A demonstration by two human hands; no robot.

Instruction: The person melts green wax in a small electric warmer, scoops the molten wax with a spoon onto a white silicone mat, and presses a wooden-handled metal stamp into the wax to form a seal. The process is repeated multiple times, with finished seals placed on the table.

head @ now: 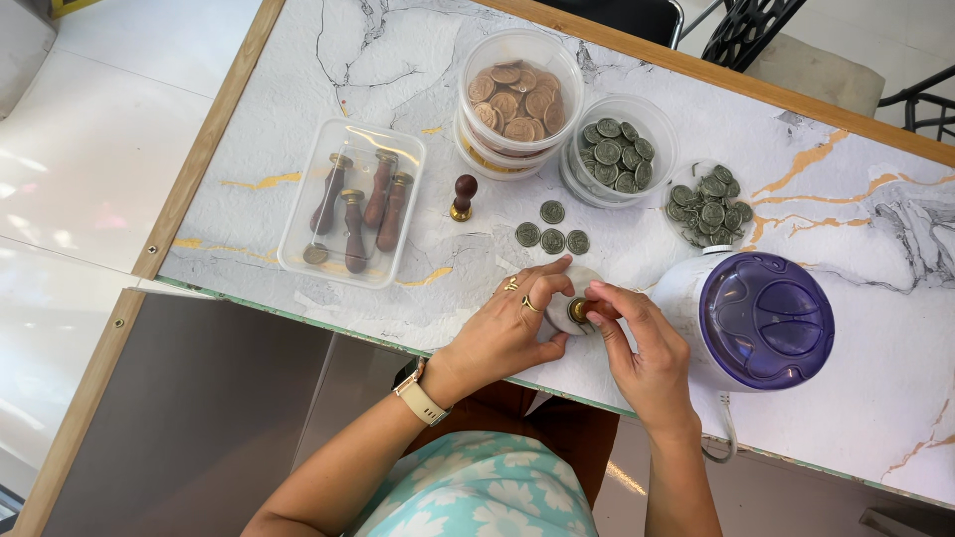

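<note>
We are seeing both hands meeting at the table's near edge, left hand [505, 328] cupping a white pad [569, 298], right hand [637, 343] pinching the brass stamp [578, 310] upright on it, equally near.

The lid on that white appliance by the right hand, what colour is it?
Purple, glossy; the lid shows clearly in the head view.

The brass stamp head [578, 310] is mostly hidden between the left hand [507, 328] and the right hand [642, 348]; its face cannot be read. The white object [569, 288] under the fingers is largely covered. At 3 o'clock, the white cord [727, 438] of the purple-lidded appliance [761, 318] drops behind the table edge. Relief on the grey-green seals [550, 237] is too small to tell. The chairs at 1 o'clock are cut off by the top edge.
</note>
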